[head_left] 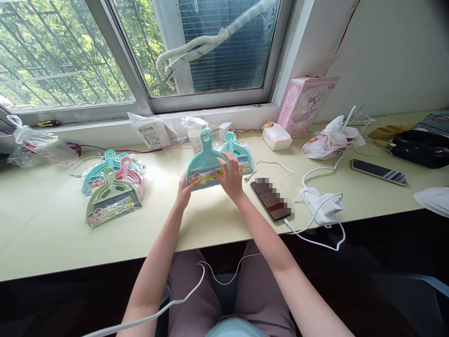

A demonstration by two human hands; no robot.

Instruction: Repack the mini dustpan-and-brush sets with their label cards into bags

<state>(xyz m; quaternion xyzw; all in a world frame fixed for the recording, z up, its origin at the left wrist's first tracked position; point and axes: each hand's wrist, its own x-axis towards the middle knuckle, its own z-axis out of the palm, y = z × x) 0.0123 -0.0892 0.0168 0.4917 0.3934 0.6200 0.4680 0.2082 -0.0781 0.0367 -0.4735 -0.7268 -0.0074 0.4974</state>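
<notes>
A turquoise dustpan and brush set (206,159) with a yellow printed label stands tilted up in front of me. Its lower left edge is gripped by my left hand (183,191), thumb in front. My right hand (231,175) is at its right front with the fingers spread; whether they touch the label is hard to tell. Behind that hand another turquoise dustpan set (245,157) lies in clear wrapping, partly covered. To the left, a green dustpan set (112,199) overlaps a pink dustpan set (126,169) and turquoise ones (94,175).
A phone (271,201) on a charging cable lies right of my arms, beside a white power strip (321,206). Farther right are a second phone (379,172) and a black case (421,147). A tissue pack (277,136), pink box (303,105) and plastic bags (150,131) line the back.
</notes>
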